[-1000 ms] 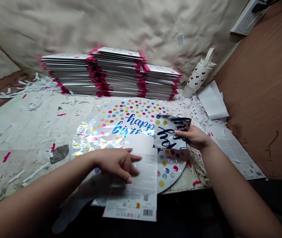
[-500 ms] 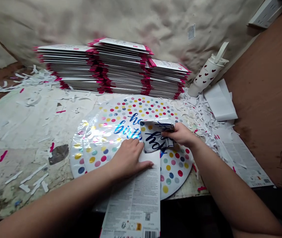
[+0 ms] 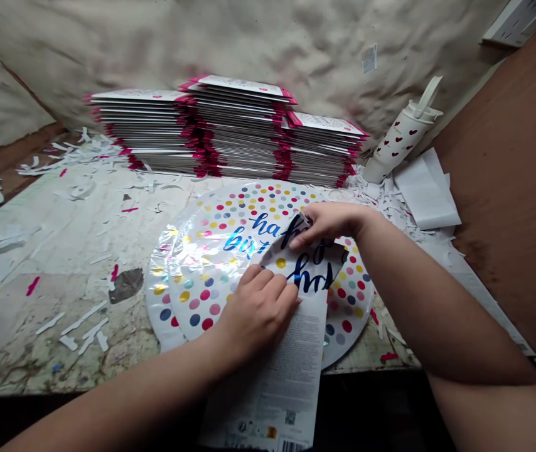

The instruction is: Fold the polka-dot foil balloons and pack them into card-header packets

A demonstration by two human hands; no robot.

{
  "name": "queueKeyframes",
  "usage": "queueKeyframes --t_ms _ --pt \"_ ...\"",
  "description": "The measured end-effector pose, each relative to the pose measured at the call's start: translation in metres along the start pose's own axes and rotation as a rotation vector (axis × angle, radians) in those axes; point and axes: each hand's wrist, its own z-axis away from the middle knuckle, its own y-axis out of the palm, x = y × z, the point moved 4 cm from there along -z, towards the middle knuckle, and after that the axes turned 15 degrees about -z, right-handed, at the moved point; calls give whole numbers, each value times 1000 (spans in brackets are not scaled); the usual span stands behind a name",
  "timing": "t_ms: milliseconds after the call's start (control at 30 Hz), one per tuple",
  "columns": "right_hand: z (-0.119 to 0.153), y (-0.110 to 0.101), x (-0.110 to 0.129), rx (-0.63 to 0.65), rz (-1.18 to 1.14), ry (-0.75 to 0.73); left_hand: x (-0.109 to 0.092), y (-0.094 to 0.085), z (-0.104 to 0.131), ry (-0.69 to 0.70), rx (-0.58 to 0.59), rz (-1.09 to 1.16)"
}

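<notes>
Meeting at the middle: a folded foil piece (image 3: 312, 276), dotted and lettered in dark blue, and the upper end of a printed card (image 3: 291, 364); whether the foil lies inside or in front of the card cannot be told.
Right hand (image 3: 327, 223): pinching the foil's upper edge between thumb and bent fingers, wrist angled in from the right.
Left hand (image 3: 263, 307): over the card's upper left part and against the foil's lower left edge, fingers curled and close together; the fingertips are hidden, so their grip cannot be told.
Card's lower end: sticking out past the table's near edge, small print and a barcode facing up.
Underneath: overlapping round dotted sheets (image 3: 214, 276), shiny, with blue script partly covered.
Table (image 3: 70, 220): pale, stained, strewn with paper strips and pink scraps.
Behind: three side-by-side stacks of pink-edged cards (image 3: 244, 129), the middle one tallest.
Right rear: a white bottle with hearts (image 3: 397, 141), near paper shreds (image 3: 383, 196) and a folded white paper (image 3: 430, 188).
</notes>
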Motion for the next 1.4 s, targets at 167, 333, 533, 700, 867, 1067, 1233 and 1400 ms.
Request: queueKeyframes --t_ms 167,333,533,700,867,1067,1233,1400 --pt "-11 15 3 -114 -25 -54 -2 4 8 -41 60 11" --pt "-1 15 17 4 47 -106 -10 2 9 -31 124 64" --pt "-3 23 33 80 99 -138 -20 -3 4 -43 154 60" --pt "3 19 23 -34 -48 -98 -12 -1 10 -162 157 182" --pt "11 27 22 -93 -56 -89 -7 -2 11 -241 182 375" --pt "13 50 22 -50 4 -99 -13 -2 11 -229 189 388" --pt "25 56 16 131 -7 -114 -10 -4 12 -230 183 371" --pt "47 36 27 -101 -36 -227 -3 -12 8 -217 135 281"
